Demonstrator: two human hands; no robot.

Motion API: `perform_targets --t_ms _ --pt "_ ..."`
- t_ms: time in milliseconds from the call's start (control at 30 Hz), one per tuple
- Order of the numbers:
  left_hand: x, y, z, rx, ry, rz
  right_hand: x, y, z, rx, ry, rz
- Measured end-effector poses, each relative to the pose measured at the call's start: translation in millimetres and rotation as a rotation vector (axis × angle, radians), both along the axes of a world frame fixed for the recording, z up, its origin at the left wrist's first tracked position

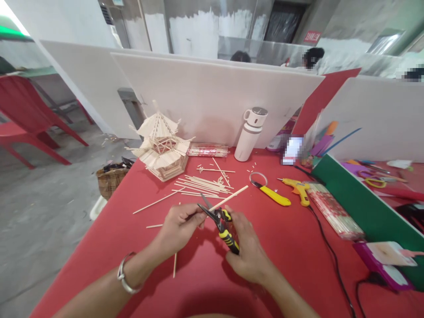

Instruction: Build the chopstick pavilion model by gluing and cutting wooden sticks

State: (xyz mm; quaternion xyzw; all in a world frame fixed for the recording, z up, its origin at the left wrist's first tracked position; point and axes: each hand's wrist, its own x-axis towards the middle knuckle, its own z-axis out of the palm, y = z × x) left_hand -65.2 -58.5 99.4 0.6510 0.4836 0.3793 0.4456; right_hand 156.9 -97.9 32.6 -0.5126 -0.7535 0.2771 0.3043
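Note:
My left hand [182,227] pinches one end of a thin wooden stick [233,194], which slants up to the right. In my right hand [247,247] is a pair of black and yellow shears [228,238]. Their blades are spread, with the stick passing between them close to my left fingertips. Beyond my hands lies a loose pile of wooden sticks [202,184], with short cut bits near it. A pagoda model [162,148] built of such sticks stands at the table's far left.
On the red table [99,265] are a white thermos [248,134], a yellow-handled tool [274,195], a yellow glue gun [296,189] with a trailing cord, and packed sticks [334,212]. A green divider [371,207] borders the right side. White panels [212,97] rise behind, with people's heads beyond.

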Motion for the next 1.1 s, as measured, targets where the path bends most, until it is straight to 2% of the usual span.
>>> perform_targets --t_ms 167,300,533,600,733,933,1033,1100 --pt "-5.8 4.3 -2.1 -0.191 -0.221 -0.145 2.1 0.8 5.1 0.008 -0.004 0.064" --pt "-5.2 4.9 -5.1 -0.365 -0.373 -0.191 2.1 -1.5 1.7 0.031 -0.003 0.082" --pt "-0.6 6.8 -6.8 -0.353 -0.304 -0.111 7.0 -1.0 -2.9 0.026 -0.035 0.046" --pt "-0.7 9.4 -7.3 -0.4 -0.349 -0.14 8.0 0.9 -2.2 0.028 -0.034 0.063" --pt "-5.0 13.9 -6.2 -0.6 -0.478 -0.236 9.3 5.0 3.3 0.026 -0.062 0.112" --pt "-11.7 14.2 -7.1 -0.804 -0.601 -0.293 11.2 4.4 4.5 0.072 -0.08 0.165" --pt "-11.7 14.5 -10.8 -0.828 -0.617 -0.322 13.8 3.2 1.7 0.096 -0.107 0.162" --pt "-10.2 14.6 -13.5 -0.781 -0.596 -0.316 15.1 3.5 1.0 0.091 -0.127 0.148"
